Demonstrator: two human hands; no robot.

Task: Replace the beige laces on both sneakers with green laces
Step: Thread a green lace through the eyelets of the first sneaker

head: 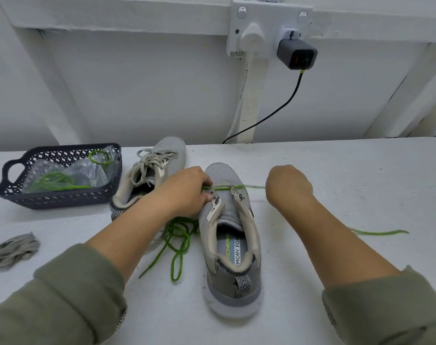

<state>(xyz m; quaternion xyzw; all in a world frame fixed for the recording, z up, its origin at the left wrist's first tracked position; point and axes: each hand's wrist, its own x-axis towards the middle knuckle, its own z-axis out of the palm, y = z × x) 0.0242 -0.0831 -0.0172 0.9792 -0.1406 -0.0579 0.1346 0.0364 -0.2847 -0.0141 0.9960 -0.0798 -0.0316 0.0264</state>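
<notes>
I am on the first crossing of the near sneaker (233, 282). The green lace (224, 188) lies straight across its toe-end eyelets, and all the eyelets behind my fingers are bare. My left hand (184, 192) curls round the left eyelet flap, with fingertips and thumb closed where the lace enters. The slack lies in loose loops just under that wrist. My right hand (288, 185) is a fist turned away from me, so I cannot see its fingers. The lace runs taut into it from the shoe and its tail comes out past the forearm, so I judge it is gripping and drawing through.

Next I should even the two ends, then feed one tip up through the next eyelet toward me. That needs a fine pinch right at the tip.

Beyond my left fingers, the far sneaker (167, 148) still carries its beige laces (149, 159). The spare green lace (54, 181) sits in the basket (62, 204), well left of them.
</notes>
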